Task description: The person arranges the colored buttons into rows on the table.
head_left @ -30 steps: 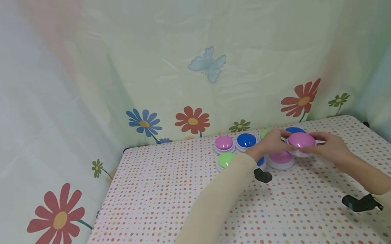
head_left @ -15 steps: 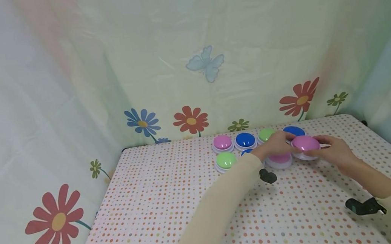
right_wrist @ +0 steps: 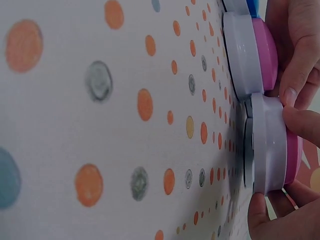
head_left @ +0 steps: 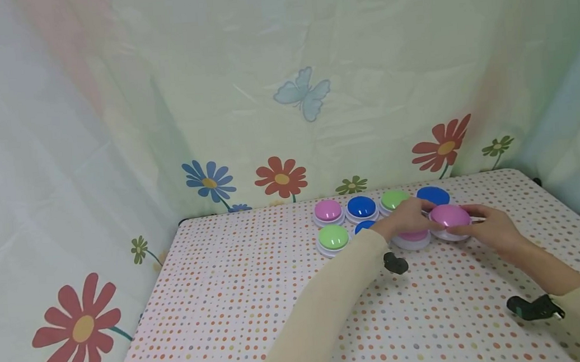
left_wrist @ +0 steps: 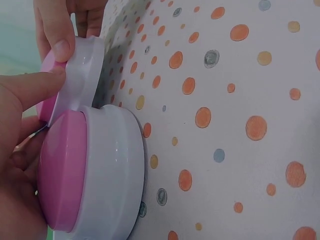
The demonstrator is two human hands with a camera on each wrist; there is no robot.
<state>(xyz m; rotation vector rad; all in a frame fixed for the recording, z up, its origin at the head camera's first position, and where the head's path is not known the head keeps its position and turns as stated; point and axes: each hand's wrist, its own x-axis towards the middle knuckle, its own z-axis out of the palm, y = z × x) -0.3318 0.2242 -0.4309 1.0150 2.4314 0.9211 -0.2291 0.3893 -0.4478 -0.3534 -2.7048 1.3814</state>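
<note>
A pink-domed push button with a white base is held between both hands at the right end of the front row. My left hand pinches its left side, and my right hand grips its right side. In the right wrist view, the held button's base sits at or just above the tabletop; contact is hard to tell. Its side meets or nearly meets a second pink button. A blue button stands behind it, close to the left fingers.
The back row also has a pink button, a blue one and a green one. In front are a green button and a blue one partly behind the left forearm. Dotted cloth covers the table; a flowered curtain hangs behind.
Both hands have lowered the pink button toward the table. It went slightly right, then a little left toward the neighbouring pink button. The other buttons have stayed put.
</note>
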